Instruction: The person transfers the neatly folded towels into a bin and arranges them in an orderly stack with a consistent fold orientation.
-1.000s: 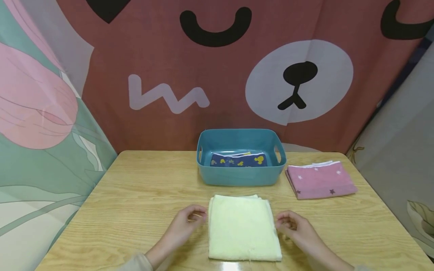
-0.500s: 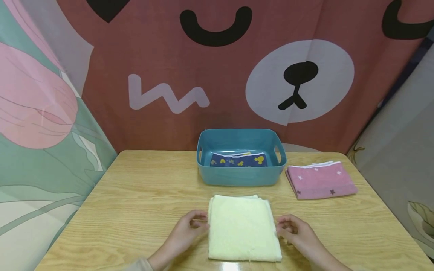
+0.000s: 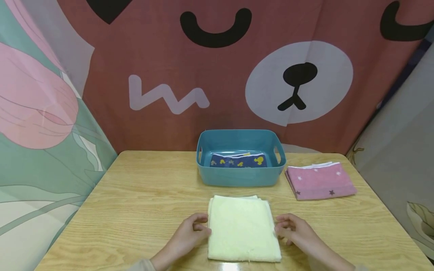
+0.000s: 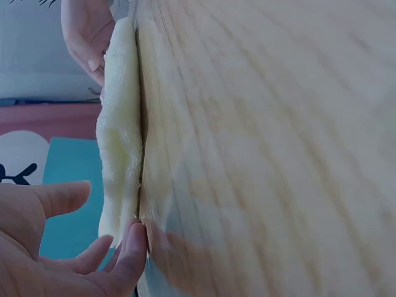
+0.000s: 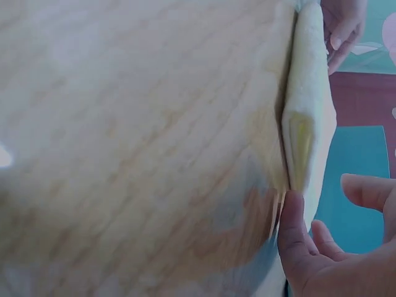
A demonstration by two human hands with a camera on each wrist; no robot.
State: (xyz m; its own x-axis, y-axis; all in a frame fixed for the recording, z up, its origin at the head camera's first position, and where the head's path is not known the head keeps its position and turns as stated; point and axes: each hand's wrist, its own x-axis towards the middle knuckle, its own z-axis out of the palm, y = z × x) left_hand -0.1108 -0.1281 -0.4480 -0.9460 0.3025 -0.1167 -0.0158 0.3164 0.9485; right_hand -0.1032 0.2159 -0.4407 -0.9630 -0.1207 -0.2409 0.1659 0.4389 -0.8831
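A pale yellow towel, folded into a thick square, lies flat on the table in the head view. At its left edge is my left hand, fingers bent and thumb tip over the edge. My right hand mirrors it on the opposite edge. The left wrist view has the left hand's fingertips low against the towel's side, the thumb held apart from them. Likewise, the right wrist view has a right fingertip at the bottom of the fold, thumb raised.
Behind the towel stands a teal basket holding a folded navy cloth with yellow figures. A pink folded towel with stars lies right of the basket. The wooden table ends at a printed bear curtain.
Both hands have come slightly closer to the towel's side edges and a little nearer the front. The towel, basket and pink towel stay in place.
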